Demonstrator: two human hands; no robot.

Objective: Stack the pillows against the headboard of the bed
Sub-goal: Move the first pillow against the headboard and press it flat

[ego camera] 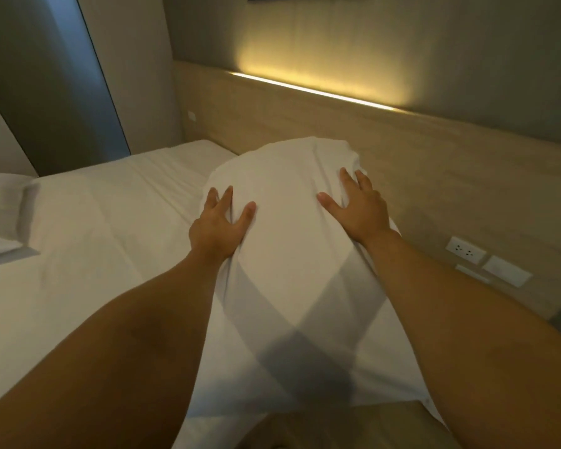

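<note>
Fingers (229,197) of the left hand (216,226) spread flat, thumb dug into a fold; fingers of the right hand (360,205) likewise splayed and pressing, neither closed around anything. Both palms bear on the plump white fabric pillow (289,241), which lies on the white-sheeted bed (110,241) with its far end touching the pale wood-grain headboard (305,124) and its right side close along it. Cloth dimples and creases under the hands: judged soft, light, springy, cover loose enough to slide over the filling. Best hold likely at the side seams or corners, pinching cover and filling together; flat palms serve for pushing and shaping. A second white pillow (4,215) lies at the left frame edge, well apart, not yet stacked. Open mattress to the left gives room to reach across. Headboard blocks the far and right sides; white wall sockets (465,250) sit on it at right, beside the pillow's near end.
</note>
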